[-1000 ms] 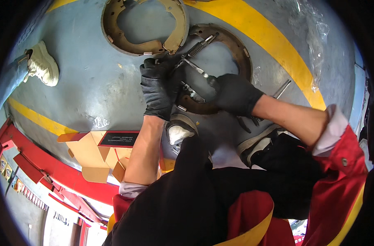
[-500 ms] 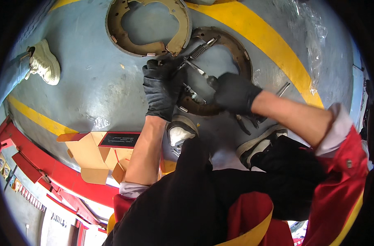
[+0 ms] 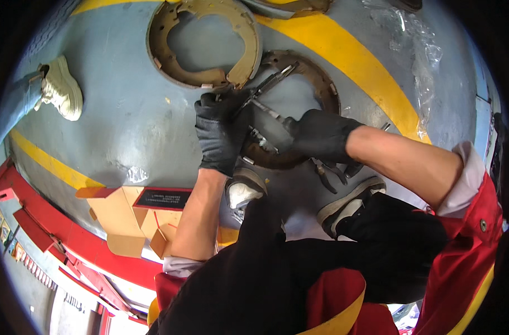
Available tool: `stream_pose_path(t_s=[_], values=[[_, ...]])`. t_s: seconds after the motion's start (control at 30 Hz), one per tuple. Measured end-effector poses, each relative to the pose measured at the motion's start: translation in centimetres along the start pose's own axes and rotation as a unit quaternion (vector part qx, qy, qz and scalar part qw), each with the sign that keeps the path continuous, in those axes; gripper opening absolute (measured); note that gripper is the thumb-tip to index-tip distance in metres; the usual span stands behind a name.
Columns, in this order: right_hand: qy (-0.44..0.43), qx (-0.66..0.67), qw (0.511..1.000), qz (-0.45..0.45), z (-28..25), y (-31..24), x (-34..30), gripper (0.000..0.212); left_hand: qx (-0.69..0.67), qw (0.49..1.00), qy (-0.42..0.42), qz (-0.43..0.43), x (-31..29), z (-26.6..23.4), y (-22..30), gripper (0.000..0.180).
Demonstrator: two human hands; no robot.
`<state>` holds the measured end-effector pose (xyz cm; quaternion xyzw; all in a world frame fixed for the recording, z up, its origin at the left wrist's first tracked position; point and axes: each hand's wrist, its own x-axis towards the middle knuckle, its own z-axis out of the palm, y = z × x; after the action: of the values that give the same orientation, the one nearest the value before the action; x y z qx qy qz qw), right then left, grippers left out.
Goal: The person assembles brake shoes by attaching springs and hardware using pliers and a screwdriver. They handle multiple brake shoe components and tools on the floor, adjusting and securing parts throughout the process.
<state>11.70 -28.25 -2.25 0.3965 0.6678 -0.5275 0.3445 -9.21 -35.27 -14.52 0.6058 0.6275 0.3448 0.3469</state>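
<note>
My left hand (image 3: 220, 131), in a black glove, is closed around the lower end of a metal brake adjuster rod (image 3: 275, 81), which slants up to the right. In my right hand (image 3: 324, 134), also gloved in black, is a screwdriver (image 3: 270, 111). Its pale shaft points up-left, and the tip meets the rod beside my left fingers; the exact contact is hidden. Under both hands lies a dark, worn brake shoe assembly (image 3: 328, 95) on the floor. Small metal hardware (image 3: 262, 139) shows on its lower left, between my hands. A cleaner, tan pair of brake shoes (image 3: 204, 79) forms a ring just beyond my left hand.
Pliers (image 3: 325, 177) lie near my right shoe (image 3: 349, 206). An open cardboard box (image 3: 123, 220) stands at the left by a red frame (image 3: 92, 234). Another person's pale shoe (image 3: 63, 92) is at far left. Clear plastic film (image 3: 424, 61) lies at the right; another curved part (image 3: 290, 8) is beyond.
The view has shifted slightly, so the floor items sit lower. My right hand and the screwdriver have turned a little against the rod. The coil spring seen on the rod earlier no longer shows clearly.
</note>
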Motion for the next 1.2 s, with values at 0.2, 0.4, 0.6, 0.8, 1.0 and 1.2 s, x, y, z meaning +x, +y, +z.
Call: stream_pose_path(t_s=[0.2,0.4,0.6,0.8,1.0,1.2], values=[[0.025,-0.084,0.994,-0.067,1.4,1.0,0.2,0.065,0.085,0.996,0.004,0.034,0.2,-0.2,0.5,0.036],[-0.002,-0.105,0.994,-0.044,0.2,-0.3,0.4,0.062,0.036,0.999,-0.003,0.006,0.2,-0.1,0.0,0.031],[0.039,-0.114,0.992,-0.041,0.8,0.4,0.9,0.055,0.055,0.998,-0.002,0.022,0.4,0.2,-0.2,0.032],[0.055,-0.196,0.969,-0.141,1.3,0.5,1.0,0.037,0.086,0.996,-0.007,0.021,0.2,-0.2,0.0,0.033],[0.297,0.019,0.95,-0.096,8.5,4.0,2.5,0.033,0.05,0.998,0.004,0.035,0.4,0.0,-0.1,0.032],[0.066,-0.119,0.987,-0.08,1.9,2.3,1.3,0.062,0.072,0.997,0.003,0.039,0.6,-0.4,1.0,0.031]])
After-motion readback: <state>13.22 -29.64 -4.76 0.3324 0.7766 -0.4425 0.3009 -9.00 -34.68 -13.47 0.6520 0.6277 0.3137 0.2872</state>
